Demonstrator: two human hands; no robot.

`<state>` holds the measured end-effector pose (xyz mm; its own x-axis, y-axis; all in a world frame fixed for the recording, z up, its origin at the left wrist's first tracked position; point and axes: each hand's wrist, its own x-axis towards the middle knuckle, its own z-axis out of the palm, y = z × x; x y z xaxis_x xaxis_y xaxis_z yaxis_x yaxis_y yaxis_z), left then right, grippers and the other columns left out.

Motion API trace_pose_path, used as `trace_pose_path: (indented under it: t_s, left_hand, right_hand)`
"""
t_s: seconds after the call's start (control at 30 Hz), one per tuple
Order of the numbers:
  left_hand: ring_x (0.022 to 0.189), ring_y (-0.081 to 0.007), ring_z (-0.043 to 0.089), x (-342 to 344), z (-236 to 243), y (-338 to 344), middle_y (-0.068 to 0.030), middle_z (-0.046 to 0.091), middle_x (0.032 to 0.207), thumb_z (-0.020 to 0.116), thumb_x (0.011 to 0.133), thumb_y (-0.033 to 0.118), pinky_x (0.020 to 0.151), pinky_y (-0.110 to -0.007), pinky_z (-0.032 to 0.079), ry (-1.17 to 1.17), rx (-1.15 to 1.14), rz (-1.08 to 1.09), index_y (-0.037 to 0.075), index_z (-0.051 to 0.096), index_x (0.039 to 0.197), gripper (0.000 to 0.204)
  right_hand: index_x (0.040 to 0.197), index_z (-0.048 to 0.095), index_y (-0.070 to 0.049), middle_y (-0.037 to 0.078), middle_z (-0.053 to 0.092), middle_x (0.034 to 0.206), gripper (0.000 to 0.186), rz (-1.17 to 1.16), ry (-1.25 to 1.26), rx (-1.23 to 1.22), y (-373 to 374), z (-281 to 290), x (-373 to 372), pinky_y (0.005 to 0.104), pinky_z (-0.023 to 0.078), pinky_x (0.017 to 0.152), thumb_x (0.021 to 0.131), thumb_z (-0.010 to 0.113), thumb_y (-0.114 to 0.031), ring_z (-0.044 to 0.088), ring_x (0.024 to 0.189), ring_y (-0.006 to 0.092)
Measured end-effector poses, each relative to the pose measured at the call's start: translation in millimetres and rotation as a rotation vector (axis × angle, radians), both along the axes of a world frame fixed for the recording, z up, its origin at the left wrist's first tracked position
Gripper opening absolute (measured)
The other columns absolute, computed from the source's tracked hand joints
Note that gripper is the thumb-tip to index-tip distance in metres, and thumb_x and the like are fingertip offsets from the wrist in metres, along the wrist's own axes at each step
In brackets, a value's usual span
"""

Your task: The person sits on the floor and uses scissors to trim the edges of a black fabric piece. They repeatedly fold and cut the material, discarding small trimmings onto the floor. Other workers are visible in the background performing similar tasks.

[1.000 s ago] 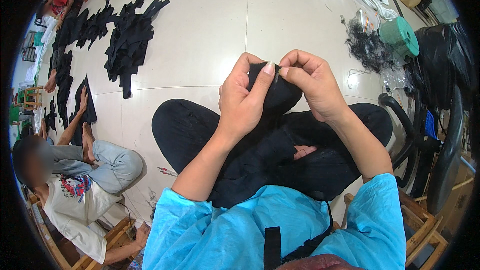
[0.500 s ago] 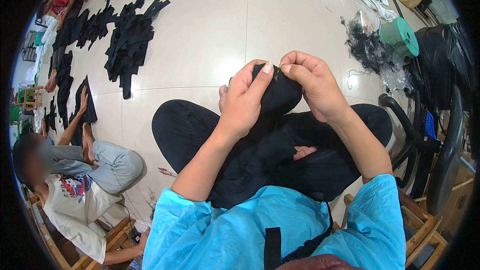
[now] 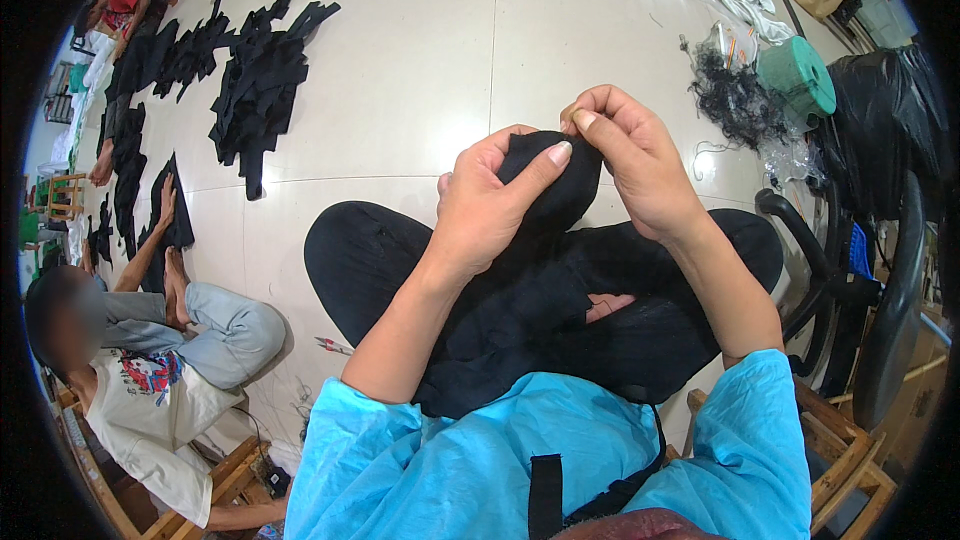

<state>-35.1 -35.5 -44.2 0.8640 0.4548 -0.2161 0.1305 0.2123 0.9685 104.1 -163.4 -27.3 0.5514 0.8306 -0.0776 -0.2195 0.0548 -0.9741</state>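
Note:
A piece of black cloth (image 3: 563,188) is held up above my crossed legs, and its lower part merges with my black trousers (image 3: 370,245). My left hand (image 3: 485,202) grips the cloth from the left, thumb on top and fingers behind. At the upper right edge of the cloth, my right hand (image 3: 640,165) is closed in a pinch, with thumb against forefinger. Whatever sits between those fingertips is too small to make out.
Black cloth pieces (image 3: 258,90) lie heaped on the tiled floor at the far left. A co-worker (image 3: 165,380) sits at my left. On the right are tangled black thread (image 3: 735,100), a green spool (image 3: 800,80), a white cloth (image 3: 745,0) and a black chair (image 3: 840,285). A red-tipped tool (image 3: 333,345) lies beside my left leg.
My right hand has risen slightly and drawn up from the cloth's edge. The left thumb has shifted right and down over the cloth.

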Motion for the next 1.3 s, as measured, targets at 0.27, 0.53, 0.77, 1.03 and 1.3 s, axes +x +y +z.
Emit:
trace_pose_path:
  t_s: [0.27, 0.53, 0.77, 1.03, 1.3]
  left_hand:
    - [0.084, -0.0117, 0.073, -1.4, -0.3, 2.6, -0.005, 0.078, 0.091, 0.074, 0.098, 0.042, 0.085, -0.029, 0.056, 0.045, 0.036, -0.041, 0.004, 0.075, 0.11, 0.04]
    - [0.085, -0.0104, 0.069, -0.4, 1.8, 1.9, -0.0077, 0.076, 0.096, 0.074, 0.101, 0.026, 0.078, -0.026, 0.055, 0.024, 0.056, -0.114, -0.004, 0.071, 0.111, 0.032]
    - [0.086, -0.0104, 0.07, -1.4, -0.2, -1.2, -0.0031, 0.078, 0.092, 0.073, 0.098, 0.042, 0.095, -0.034, 0.045, 0.089, 0.146, -0.141, 0.003, 0.076, 0.11, 0.041]
    - [0.089, -0.0102, 0.069, -1.3, -0.5, -1.2, -0.002, 0.078, 0.094, 0.073, 0.098, 0.04, 0.1, -0.037, 0.041, 0.12, 0.178, -0.164, 0.004, 0.076, 0.108, 0.038]
    - [0.08, -0.0044, 0.063, -3.9, 2.0, -4.9, 0.0012, 0.076, 0.09, 0.073, 0.101, 0.033, 0.075, -0.022, 0.048, 0.016, 0.061, -0.235, 0.002, 0.075, 0.109, 0.033]
  right_hand:
    - [0.109, 0.06, -0.002, 0.006, 0.065, 0.103, 0.011, -0.125, 0.115, 0.13, 2.9, -5.8, 7.1, 0.0277, 0.048, 0.086, 0.107, 0.056, -0.012, 0.057, 0.091, 0.0112]
    - [0.112, 0.056, -0.001, 0.007, 0.061, 0.103, 0.011, -0.199, 0.216, 0.287, -4.6, 3.1, 42.1, 0.0292, 0.048, 0.085, 0.107, 0.056, -0.01, 0.057, 0.089, 0.0131]
    - [0.114, 0.056, -0.001, 0.007, 0.062, 0.105, 0.011, -0.229, 0.232, 0.304, -7.1, 9.7, 51.6, 0.0362, 0.056, 0.091, 0.108, 0.055, -0.01, 0.062, 0.093, 0.0151]
    - [0.113, 0.053, -0.003, 0.002, 0.058, 0.098, 0.01, -0.131, 0.231, 0.234, -8.0, 16.7, 46.4, 0.0242, 0.043, 0.062, 0.108, 0.054, -0.011, 0.046, 0.068, 0.007]
    - [0.111, 0.051, -0.005, -0.004, 0.047, 0.087, 0.008, -0.146, -0.104, 0.125, -19.8, 38.6, 49.0, 0.022, 0.037, 0.061, 0.109, 0.055, -0.013, 0.04, 0.069, 0.0029]
